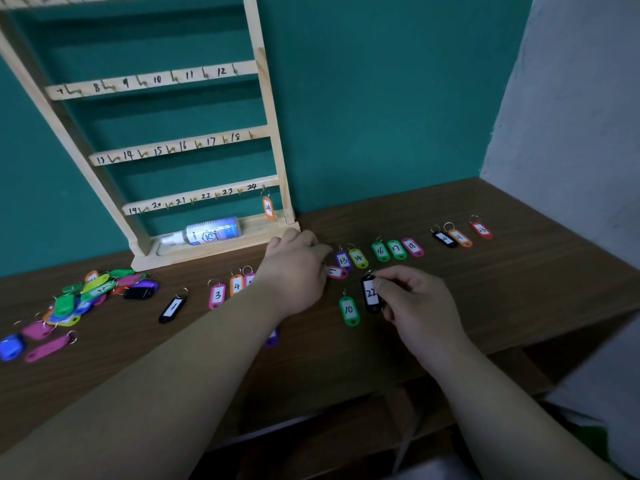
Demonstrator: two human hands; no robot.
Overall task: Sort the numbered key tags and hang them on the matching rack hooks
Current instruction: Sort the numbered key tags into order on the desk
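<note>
sorting step in hand. unsorted pile (100, 289) at nine o'clock on the bench (485, 299). rack (273, 140) at eleven, with one tag 24 (268, 208) hung. left hand (294, 268) is at pink tag 11 (337, 271), grip unclear. right hand (415, 303) has its grip pinched on black tag 22 (370, 294), centre. next, i judge: slot it among the three end tags (460, 237) at two o'clock.

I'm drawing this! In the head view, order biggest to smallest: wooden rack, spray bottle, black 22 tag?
wooden rack
spray bottle
black 22 tag (nearer the camera, yet looks smaller)
</note>
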